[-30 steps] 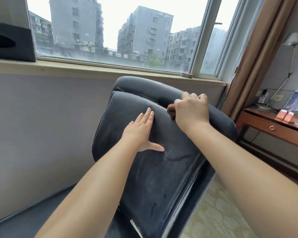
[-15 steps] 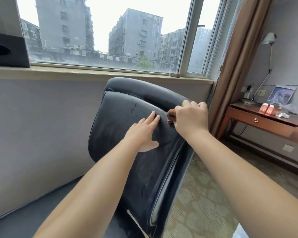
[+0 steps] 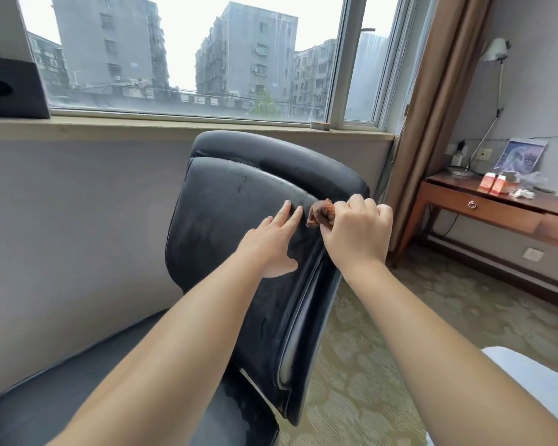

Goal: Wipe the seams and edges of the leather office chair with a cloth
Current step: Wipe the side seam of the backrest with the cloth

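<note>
Cloth point(image 3: 322, 214), brown and bunched, was gripped in the curled right hand point(image 3: 356, 231) and pressed against the upper seam of the black leather chair point(image 3: 236, 201); the backrest was touched by the left hand point(image 3: 269, 243), fingers straight.

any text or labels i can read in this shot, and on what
None can be read.
Two small orange-and-white boxes on the wooden desk: print too small and blurred.
Picture card leaning on the wall behind them: an image, no legible words.
Black chair, brown cloth, black box on the windowsill: no lettering visible.
</note>
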